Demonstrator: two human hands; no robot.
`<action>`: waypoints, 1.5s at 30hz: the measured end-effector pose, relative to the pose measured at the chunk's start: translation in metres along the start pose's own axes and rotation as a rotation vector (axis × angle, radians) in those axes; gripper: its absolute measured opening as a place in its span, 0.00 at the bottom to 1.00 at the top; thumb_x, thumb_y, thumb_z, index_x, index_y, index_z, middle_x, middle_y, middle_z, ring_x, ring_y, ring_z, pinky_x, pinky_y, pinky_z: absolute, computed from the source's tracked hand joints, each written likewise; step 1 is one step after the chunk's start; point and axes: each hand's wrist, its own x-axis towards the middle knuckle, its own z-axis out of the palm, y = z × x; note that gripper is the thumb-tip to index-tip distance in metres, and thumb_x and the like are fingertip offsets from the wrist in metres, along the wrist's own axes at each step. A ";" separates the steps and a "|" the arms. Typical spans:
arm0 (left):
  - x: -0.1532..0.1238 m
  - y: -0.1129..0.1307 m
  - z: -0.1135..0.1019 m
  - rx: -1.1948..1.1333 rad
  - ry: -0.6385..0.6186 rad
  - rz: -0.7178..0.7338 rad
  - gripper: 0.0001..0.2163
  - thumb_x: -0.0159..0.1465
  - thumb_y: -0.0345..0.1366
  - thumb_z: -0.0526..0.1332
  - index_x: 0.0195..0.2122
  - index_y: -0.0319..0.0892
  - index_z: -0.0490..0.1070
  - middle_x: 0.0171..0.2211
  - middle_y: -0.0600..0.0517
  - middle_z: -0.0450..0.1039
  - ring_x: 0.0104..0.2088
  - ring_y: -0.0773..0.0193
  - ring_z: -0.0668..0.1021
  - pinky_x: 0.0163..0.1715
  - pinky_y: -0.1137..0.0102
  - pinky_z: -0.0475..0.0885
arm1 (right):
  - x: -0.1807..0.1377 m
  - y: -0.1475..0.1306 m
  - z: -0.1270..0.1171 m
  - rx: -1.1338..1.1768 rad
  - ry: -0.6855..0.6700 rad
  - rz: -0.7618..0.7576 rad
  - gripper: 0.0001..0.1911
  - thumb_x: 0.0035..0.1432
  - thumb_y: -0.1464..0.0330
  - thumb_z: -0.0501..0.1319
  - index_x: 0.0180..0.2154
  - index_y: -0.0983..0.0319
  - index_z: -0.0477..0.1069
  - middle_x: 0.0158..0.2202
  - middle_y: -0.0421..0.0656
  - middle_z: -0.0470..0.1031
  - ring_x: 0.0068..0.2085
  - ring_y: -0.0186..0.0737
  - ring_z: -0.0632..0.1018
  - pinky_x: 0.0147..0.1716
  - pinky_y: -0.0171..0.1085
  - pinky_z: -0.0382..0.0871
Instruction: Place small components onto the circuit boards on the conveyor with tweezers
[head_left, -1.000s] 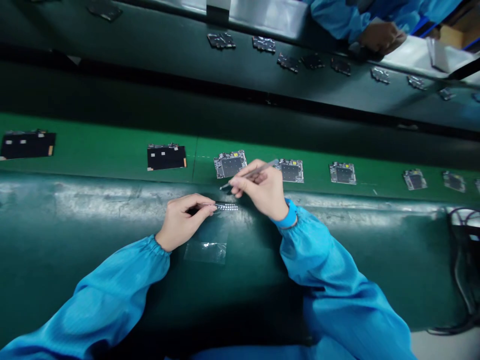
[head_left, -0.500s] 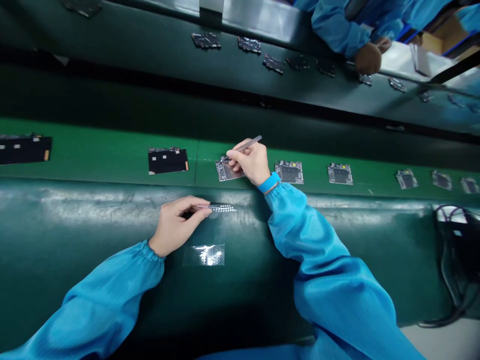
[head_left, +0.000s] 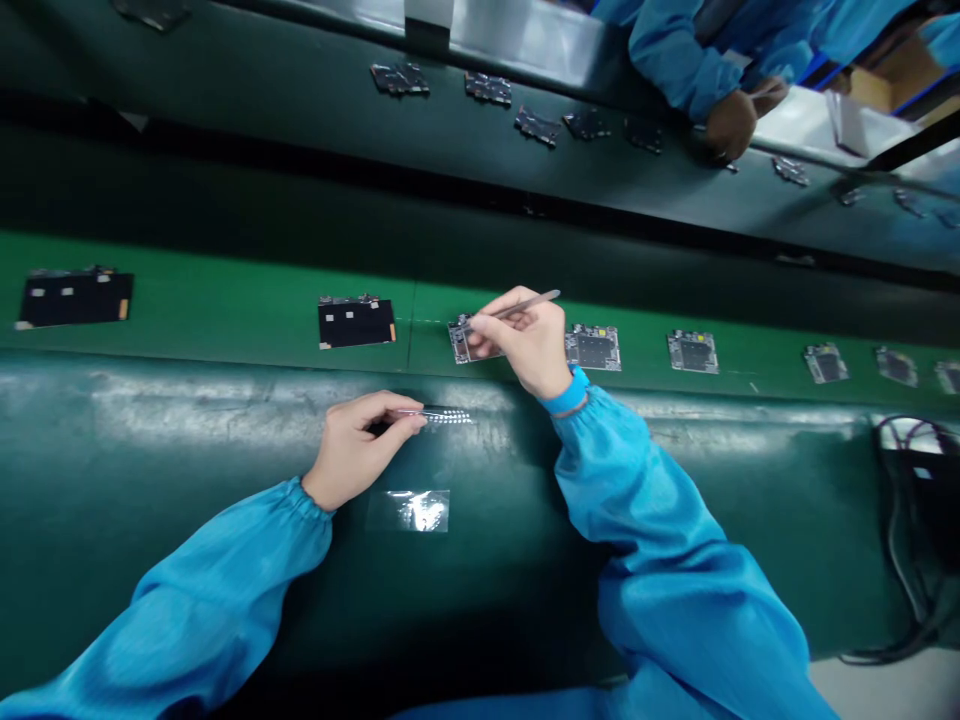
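Note:
My right hand (head_left: 529, 345) is closed around metal tweezers (head_left: 517, 305), whose tips rest on a small circuit board (head_left: 461, 338) lying on the bright green belt (head_left: 225, 310). The hand covers much of that board. My left hand (head_left: 360, 445) pinches the end of a narrow strip with rows of tiny pale parts (head_left: 442, 416) and holds it flat on the dark green bench. A clear film piece (head_left: 411, 510) lies just below that strip.
More circuit boards (head_left: 596, 347) follow to the right on the belt, and dark boards (head_left: 356, 321) lie to the left. A far belt carries several small parts (head_left: 487, 88). Another person's hand (head_left: 727, 122) works at the top right. Black cables (head_left: 911, 520) hang at the right edge.
My right hand went from beside the strip up to the board on the belt with the tweezers and stays there. The boards have drifted slightly right. My left hand has kept still.

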 end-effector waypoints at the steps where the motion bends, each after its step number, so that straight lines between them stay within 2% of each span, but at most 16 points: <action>1: 0.000 0.000 0.000 -0.008 -0.001 0.002 0.04 0.63 0.36 0.71 0.37 0.43 0.82 0.29 0.52 0.83 0.29 0.64 0.84 0.32 0.70 0.80 | -0.009 -0.009 0.004 0.025 -0.053 0.004 0.18 0.51 0.59 0.76 0.32 0.62 0.73 0.25 0.41 0.80 0.23 0.36 0.80 0.22 0.34 0.78; 4: 0.001 0.001 0.001 -0.032 -0.001 0.014 0.04 0.63 0.36 0.71 0.36 0.43 0.82 0.28 0.52 0.82 0.27 0.65 0.83 0.31 0.72 0.80 | -0.035 -0.026 0.016 0.072 -0.206 0.052 0.19 0.49 0.57 0.78 0.30 0.63 0.74 0.24 0.42 0.79 0.24 0.37 0.80 0.22 0.34 0.78; 7: 0.002 0.002 0.001 -0.044 -0.003 0.030 0.03 0.63 0.36 0.71 0.35 0.42 0.82 0.27 0.53 0.82 0.27 0.66 0.83 0.31 0.73 0.79 | -0.049 -0.027 0.024 0.082 -0.269 0.078 0.19 0.49 0.58 0.78 0.31 0.64 0.76 0.24 0.42 0.79 0.22 0.35 0.79 0.22 0.34 0.77; 15: 0.003 0.004 0.001 -0.065 0.004 0.047 0.02 0.63 0.33 0.70 0.33 0.42 0.80 0.26 0.54 0.82 0.26 0.69 0.82 0.29 0.76 0.77 | -0.051 -0.015 0.022 0.064 -0.304 0.059 0.17 0.50 0.60 0.78 0.32 0.64 0.78 0.29 0.43 0.80 0.23 0.35 0.78 0.21 0.35 0.75; 26: 0.003 0.003 0.003 -0.077 0.008 0.039 0.02 0.62 0.33 0.71 0.33 0.42 0.81 0.27 0.54 0.82 0.26 0.68 0.82 0.30 0.76 0.78 | -0.053 -0.025 0.025 0.046 -0.264 0.059 0.16 0.51 0.60 0.77 0.31 0.64 0.76 0.24 0.41 0.78 0.22 0.36 0.79 0.22 0.34 0.77; 30: 0.003 0.001 0.003 -0.079 0.023 0.021 0.04 0.60 0.34 0.72 0.36 0.42 0.82 0.29 0.53 0.83 0.27 0.68 0.83 0.31 0.76 0.79 | -0.022 -0.022 0.033 0.087 -0.203 -0.004 0.16 0.53 0.62 0.76 0.32 0.64 0.74 0.22 0.41 0.78 0.23 0.37 0.80 0.22 0.34 0.79; 36: 0.002 0.001 0.005 -0.089 0.022 0.032 0.04 0.60 0.33 0.72 0.37 0.43 0.82 0.30 0.53 0.83 0.29 0.67 0.83 0.32 0.74 0.81 | 0.058 0.014 0.070 0.031 -0.135 -0.017 0.15 0.53 0.63 0.74 0.30 0.63 0.72 0.22 0.39 0.77 0.22 0.34 0.78 0.18 0.29 0.73; 39: 0.001 0.002 0.005 -0.079 0.019 0.050 0.04 0.61 0.34 0.72 0.38 0.44 0.82 0.31 0.53 0.83 0.29 0.66 0.83 0.32 0.73 0.81 | 0.069 0.017 0.069 0.063 -0.117 -0.028 0.16 0.50 0.62 0.76 0.30 0.63 0.72 0.24 0.39 0.78 0.23 0.35 0.80 0.22 0.31 0.77; 42: 0.007 0.003 -0.003 -0.001 0.056 0.116 0.04 0.63 0.35 0.71 0.39 0.45 0.82 0.35 0.52 0.84 0.35 0.63 0.85 0.40 0.68 0.83 | 0.058 0.011 0.049 0.117 -0.056 -0.038 0.18 0.49 0.60 0.77 0.31 0.63 0.73 0.25 0.41 0.79 0.25 0.35 0.81 0.28 0.33 0.79; 45: 0.023 -0.001 -0.015 0.076 0.131 0.166 0.04 0.63 0.36 0.70 0.38 0.45 0.82 0.36 0.52 0.84 0.40 0.60 0.85 0.60 0.55 0.76 | 0.043 0.011 0.030 0.167 0.007 0.064 0.21 0.45 0.57 0.79 0.30 0.63 0.74 0.25 0.41 0.80 0.25 0.35 0.81 0.28 0.33 0.79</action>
